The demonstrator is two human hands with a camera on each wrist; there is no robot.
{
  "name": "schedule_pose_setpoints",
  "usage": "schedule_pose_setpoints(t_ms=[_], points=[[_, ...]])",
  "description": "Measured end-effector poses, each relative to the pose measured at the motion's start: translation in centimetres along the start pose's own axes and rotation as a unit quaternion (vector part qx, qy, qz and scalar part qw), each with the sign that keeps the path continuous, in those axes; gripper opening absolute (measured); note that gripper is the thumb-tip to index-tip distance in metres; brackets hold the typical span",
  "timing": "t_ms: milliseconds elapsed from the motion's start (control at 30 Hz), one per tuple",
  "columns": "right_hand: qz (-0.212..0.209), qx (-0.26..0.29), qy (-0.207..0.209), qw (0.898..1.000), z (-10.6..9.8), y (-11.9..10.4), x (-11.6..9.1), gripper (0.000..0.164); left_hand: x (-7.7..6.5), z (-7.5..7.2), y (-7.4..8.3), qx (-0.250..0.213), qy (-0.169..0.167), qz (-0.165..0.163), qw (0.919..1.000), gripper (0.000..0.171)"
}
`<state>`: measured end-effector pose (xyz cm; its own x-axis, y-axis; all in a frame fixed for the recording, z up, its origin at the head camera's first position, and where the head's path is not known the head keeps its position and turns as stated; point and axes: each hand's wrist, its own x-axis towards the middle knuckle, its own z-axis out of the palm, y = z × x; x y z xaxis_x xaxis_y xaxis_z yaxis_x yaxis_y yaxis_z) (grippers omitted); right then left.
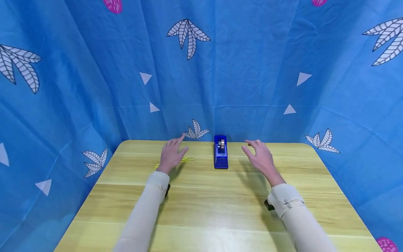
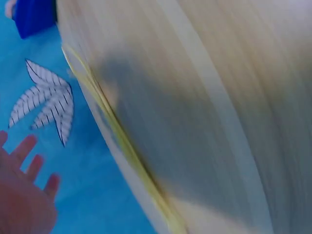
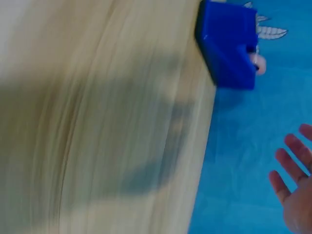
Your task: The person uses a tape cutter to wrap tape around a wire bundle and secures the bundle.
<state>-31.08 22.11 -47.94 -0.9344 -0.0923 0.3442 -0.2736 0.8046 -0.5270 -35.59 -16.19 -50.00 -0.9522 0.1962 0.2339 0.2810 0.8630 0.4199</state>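
Observation:
A blue tape dispenser [image 1: 221, 162] with a small roll in it stands at the far edge of the table, between the two hands. My left hand [image 1: 171, 154] hovers over a thin bundle of yellow cord [image 1: 188, 159], fingers spread and holding nothing. The hand hides the middle of the bundle in the head view; the left wrist view shows more of the yellow strands [image 2: 126, 146], blurred. To the right of the dispenser, my right hand [image 1: 262, 157] is held above the table, apart from the dispenser [image 3: 226, 46], its fingers extended with nothing in them.
The wooden table [image 1: 201, 203] has rounded far corners. A blue curtain [image 1: 245, 70] with leaf and triangle prints hangs right behind its far edge and along both sides. Dark devices sit at both wrists below the light sleeves [image 1: 141, 213].

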Motion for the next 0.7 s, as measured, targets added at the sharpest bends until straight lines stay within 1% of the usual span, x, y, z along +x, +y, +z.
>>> schedule_pose_setpoints(t_ms=[67, 133, 233, 300, 367, 433, 567, 700], points=[[0.014, 0.040, 0.000, 0.999, 0.7, -0.5, 0.4, 0.051, 0.4, 0.9, 1.3, -0.056, -0.013, -0.020, 0.9981, 0.063], [0.024, 0.078, -0.003, 0.997, 1.4, -1.0, 0.8, 0.048, 0.7, 1.8, 2.4, -0.109, -0.021, -0.039, 0.9931, 0.061], [0.040, 0.123, -0.009, 0.992, 2.5, -1.6, 1.2, 0.046, 1.2, 3.2, 4.0, -0.181, -0.027, -0.057, 0.9815, 0.058], [0.057, 0.142, -0.017, 0.988, 3.2, -1.9, 1.3, 0.046, 1.5, 4.1, 4.9, -0.217, -0.030, -0.064, 0.9736, 0.056], [0.078, 0.162, -0.025, 0.983, 3.8, -2.1, 1.5, 0.045, 1.7, 4.7, 5.8, -0.255, -0.037, -0.074, 0.9633, 0.054], [0.098, 0.181, -0.037, 0.978, 4.4, -2.3, 1.5, 0.045, 1.9, 5.3, 6.5, -0.284, -0.042, -0.083, 0.9542, 0.053], [0.126, 0.216, -0.058, 0.967, 5.4, -2.6, 1.4, 0.045, 2.2, 6.4, 7.7, -0.326, -0.056, -0.098, 0.9386, 0.052], [0.143, 0.232, -0.076, 0.959, 6.3, -2.7, 1.1, 0.043, 2.3, 7.4, 8.5, -0.354, -0.067, -0.102, 0.9272, 0.050]])
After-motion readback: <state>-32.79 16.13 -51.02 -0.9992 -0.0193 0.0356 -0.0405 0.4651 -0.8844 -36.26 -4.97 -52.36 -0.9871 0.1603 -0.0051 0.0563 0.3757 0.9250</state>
